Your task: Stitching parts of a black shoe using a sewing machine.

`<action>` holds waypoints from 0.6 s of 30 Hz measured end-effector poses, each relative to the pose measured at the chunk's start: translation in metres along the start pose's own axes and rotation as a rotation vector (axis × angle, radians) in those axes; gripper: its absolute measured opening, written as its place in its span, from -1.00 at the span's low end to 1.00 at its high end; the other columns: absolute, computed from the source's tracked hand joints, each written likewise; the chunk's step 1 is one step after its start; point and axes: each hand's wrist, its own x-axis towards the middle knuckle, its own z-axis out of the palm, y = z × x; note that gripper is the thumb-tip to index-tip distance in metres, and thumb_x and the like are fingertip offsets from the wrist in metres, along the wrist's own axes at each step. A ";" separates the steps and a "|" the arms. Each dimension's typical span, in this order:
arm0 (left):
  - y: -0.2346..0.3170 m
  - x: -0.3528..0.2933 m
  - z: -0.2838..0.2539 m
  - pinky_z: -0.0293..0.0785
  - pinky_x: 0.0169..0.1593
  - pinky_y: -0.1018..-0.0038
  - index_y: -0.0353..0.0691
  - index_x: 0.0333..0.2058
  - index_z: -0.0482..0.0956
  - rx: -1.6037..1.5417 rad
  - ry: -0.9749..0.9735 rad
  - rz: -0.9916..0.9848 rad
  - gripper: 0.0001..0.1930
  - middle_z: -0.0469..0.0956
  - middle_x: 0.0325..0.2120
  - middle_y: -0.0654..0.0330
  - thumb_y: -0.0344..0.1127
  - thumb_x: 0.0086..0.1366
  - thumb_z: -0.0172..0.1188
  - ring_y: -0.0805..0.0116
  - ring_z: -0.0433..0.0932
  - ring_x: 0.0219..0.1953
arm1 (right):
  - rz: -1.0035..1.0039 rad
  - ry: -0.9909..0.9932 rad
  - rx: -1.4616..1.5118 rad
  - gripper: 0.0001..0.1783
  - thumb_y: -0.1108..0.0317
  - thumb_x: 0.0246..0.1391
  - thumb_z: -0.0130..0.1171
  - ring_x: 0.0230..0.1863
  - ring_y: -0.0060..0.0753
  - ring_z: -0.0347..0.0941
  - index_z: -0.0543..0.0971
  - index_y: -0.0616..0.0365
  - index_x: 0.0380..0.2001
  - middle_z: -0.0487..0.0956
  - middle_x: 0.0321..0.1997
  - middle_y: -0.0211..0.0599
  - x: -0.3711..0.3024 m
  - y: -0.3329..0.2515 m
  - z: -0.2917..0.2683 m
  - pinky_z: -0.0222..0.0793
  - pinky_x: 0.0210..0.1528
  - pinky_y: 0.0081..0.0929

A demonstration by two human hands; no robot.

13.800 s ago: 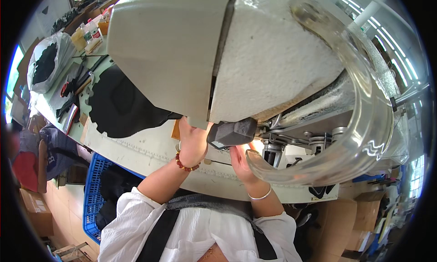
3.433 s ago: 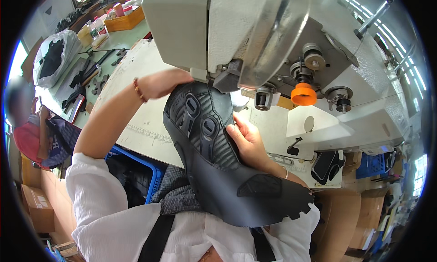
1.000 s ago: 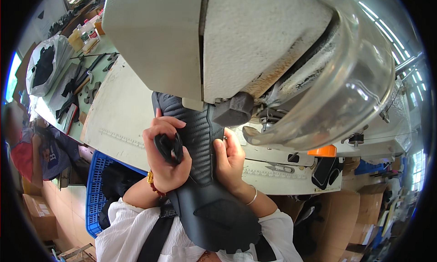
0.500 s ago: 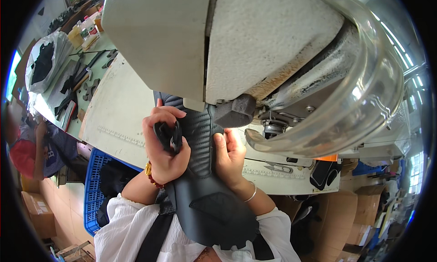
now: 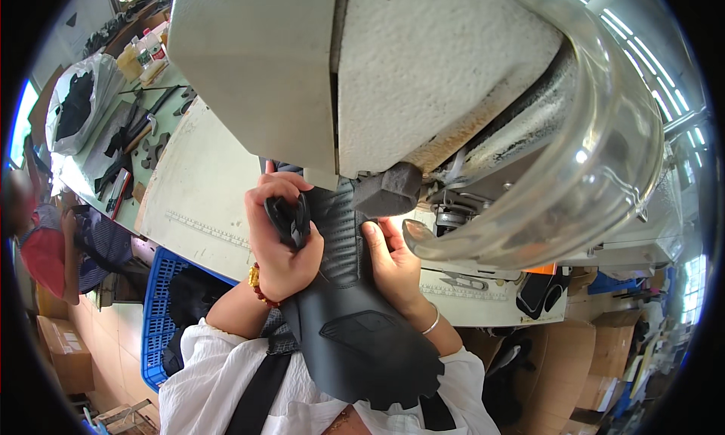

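A black leather-like boot upper (image 5: 362, 352) runs from my lap up under the head of a sewing machine (image 5: 257, 72). It has a ribbed panel, an embossed patch and a notched near edge. My left hand (image 5: 283, 261) is closed around black scissors (image 5: 293, 222), with the looped handles showing and the blades hidden. Its fingers rest at the upper's left side. On the right side, my right hand (image 5: 394, 270) pinches the upper's edge between thumb and fingers. The machine head hides the needle and the upper's far end.
A clear curved guard (image 5: 529, 231) and a dark grey foam block (image 5: 387, 189) hang close to my right hand. Left of my lap stands a blue basket (image 5: 162, 306) with black pieces. A seated person (image 5: 57, 246) is at the far left, beside a tool-covered table (image 5: 98, 148).
The boot upper has shifted slightly, its near end swinging to the right. Both hands have moved a little to the right with it and keep their hold.
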 end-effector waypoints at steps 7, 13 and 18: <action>0.011 -0.006 0.014 -0.31 0.33 -0.07 -0.21 -0.20 0.18 -0.063 0.074 0.083 -0.53 0.40 -0.28 0.05 -0.65 -0.20 -0.06 0.25 0.41 -0.19 | -0.233 -0.123 -0.620 -0.77 0.36 0.14 0.20 -0.24 -0.40 0.47 0.55 0.36 -0.28 0.57 -0.29 -0.15 0.007 -0.030 -0.021 0.34 -0.15 -0.53; 0.005 -0.006 0.017 -0.28 0.32 -0.09 -0.21 -0.19 0.17 -0.010 0.127 0.082 -0.51 0.40 -0.27 0.07 -0.66 -0.20 -0.05 0.23 0.42 -0.15 | -0.071 -0.245 -0.386 -0.80 0.37 0.20 0.11 -0.26 -0.46 0.40 0.52 0.34 -0.26 0.52 -0.33 -0.33 0.009 -0.014 -0.043 0.27 -0.10 -0.59; 0.009 -0.009 0.020 -0.29 0.32 -0.10 -0.23 -0.17 0.19 0.068 0.116 0.121 -0.50 0.40 -0.27 0.07 -0.66 -0.21 -0.03 0.21 0.43 -0.14 | 0.232 -0.205 -0.172 -0.79 0.34 0.23 0.07 -0.21 -0.62 0.35 0.53 0.30 -0.21 0.51 -0.28 -0.50 0.009 -0.014 -0.052 0.24 -0.06 -0.66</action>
